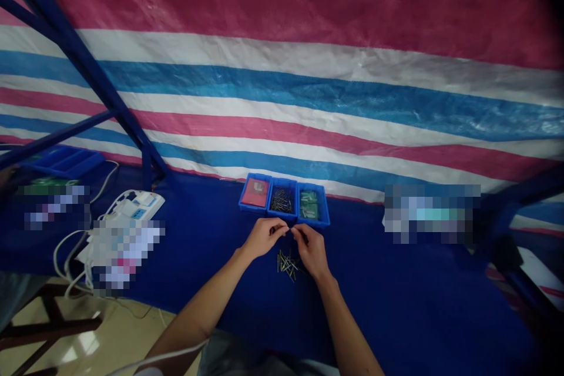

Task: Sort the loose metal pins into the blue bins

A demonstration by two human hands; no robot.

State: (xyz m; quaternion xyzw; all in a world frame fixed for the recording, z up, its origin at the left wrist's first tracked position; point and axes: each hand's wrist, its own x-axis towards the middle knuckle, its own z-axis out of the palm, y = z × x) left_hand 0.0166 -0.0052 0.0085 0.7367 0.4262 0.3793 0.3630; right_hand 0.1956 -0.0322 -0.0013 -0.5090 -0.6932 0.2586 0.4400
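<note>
My left hand (pixel 261 237) and my right hand (pixel 314 250) meet with their fingertips almost touching above the blue table cover. Each is closed in a pinch; a tiny dark thing seems to be at the fingertips, too small to name. Just below them lies a loose pile of thin metal pins (pixel 287 264), some yellowish, some silvery. Right behind the hands stand three small blue bins in a row. A flat pink-red piece (pixel 255 192) is in the left bin, many dark pins (pixel 282 200) fill the middle bin (pixel 282 215), and green pieces (pixel 309 204) lie in the right one.
At left, a white power strip (pixel 147 204) with cables rests on the blue table (pixel 202 205). Farther left is a blue divided tray (pixel 66 160). A blue metal frame (pixel 94 79) slants upward; a striped sheet (pixel 308 88) hangs behind. Blurred items are at both sides.
</note>
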